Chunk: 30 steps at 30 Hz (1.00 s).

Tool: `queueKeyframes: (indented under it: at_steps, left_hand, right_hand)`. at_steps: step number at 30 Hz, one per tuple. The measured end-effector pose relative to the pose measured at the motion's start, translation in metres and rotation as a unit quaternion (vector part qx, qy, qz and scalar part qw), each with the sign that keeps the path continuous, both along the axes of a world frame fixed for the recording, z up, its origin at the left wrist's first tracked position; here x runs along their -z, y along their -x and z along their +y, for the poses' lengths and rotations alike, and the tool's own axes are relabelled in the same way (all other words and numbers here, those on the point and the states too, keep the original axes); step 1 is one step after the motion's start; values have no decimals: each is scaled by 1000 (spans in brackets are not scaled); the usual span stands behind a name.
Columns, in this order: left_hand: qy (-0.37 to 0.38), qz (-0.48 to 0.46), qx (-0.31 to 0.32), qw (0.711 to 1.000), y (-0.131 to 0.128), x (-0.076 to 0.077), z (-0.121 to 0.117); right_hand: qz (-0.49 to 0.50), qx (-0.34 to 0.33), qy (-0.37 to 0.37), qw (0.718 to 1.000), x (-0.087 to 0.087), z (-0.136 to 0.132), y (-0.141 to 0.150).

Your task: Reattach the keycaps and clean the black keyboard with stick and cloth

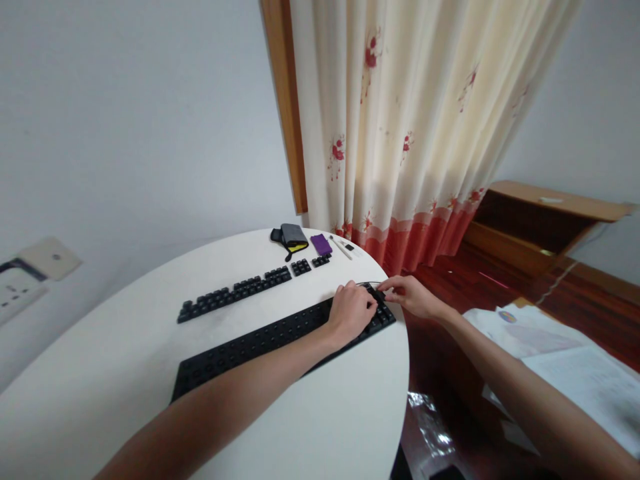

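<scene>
Black keyboard (250, 347); purple cloth (321, 245).

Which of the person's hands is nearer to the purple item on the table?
Left. The left hand is over the keyboard, in front of the purple item; the right hand is farther off, at the keyboard's right end.

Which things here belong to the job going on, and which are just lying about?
Likely in use:
Black keyboard, left hand and right hand at one end
Black key blocks

Seemingly just lying about:
Papers
Clear plastic
Purple item, perhaps
</scene>
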<state>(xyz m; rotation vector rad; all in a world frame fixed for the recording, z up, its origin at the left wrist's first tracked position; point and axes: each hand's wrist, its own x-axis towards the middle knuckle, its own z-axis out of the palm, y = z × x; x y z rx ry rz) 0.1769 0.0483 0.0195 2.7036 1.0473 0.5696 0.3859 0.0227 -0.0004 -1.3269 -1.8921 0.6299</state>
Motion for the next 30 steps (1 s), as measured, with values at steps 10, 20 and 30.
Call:
queueKeyframes:
  at_steps: [10,20,30]
  left_hand:
    - [-4,-35,-15,999,1,9,0]
    - [-32,-23,-12,999,1,9,-3]
    - [22,-52,-25,998,2,12,0]
  right_hand:
    - [-8,-32,11,999,4,1,2]
    - [-122,-86,-69,986,-5,3,10]
    - [-176,-44,-51,982,0,-24,6]
